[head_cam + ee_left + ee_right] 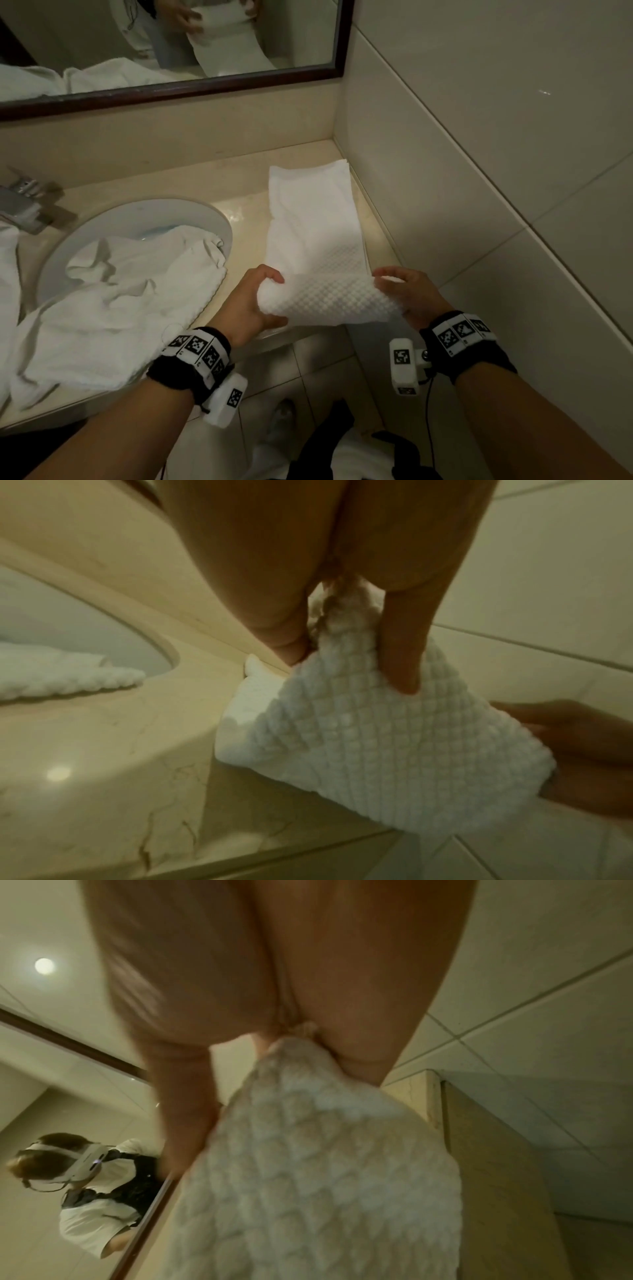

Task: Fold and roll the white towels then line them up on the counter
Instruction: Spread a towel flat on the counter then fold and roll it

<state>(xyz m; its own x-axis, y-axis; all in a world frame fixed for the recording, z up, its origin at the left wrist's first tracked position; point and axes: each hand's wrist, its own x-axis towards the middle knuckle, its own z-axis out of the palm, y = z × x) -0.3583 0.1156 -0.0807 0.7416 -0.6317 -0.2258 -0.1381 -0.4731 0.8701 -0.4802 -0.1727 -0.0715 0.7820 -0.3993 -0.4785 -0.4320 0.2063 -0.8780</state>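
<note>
The sink (219,219) holds a crumpled white towel (137,274) that spills over its rim onto the counter (246,219); the basin floor is mostly covered. A folded towel (315,226) lies in a long strip on the counter by the wall. Its near end is curled into a roll, gripped by the left hand (253,301) on one side and the right hand (407,294) on the other. The faucet (27,202) is cut off at the frame edge. Both wrist views are blurred.

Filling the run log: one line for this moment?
stage: rolling | left hand, right hand: grip towel roll | counter | rolls lined: none
</note>
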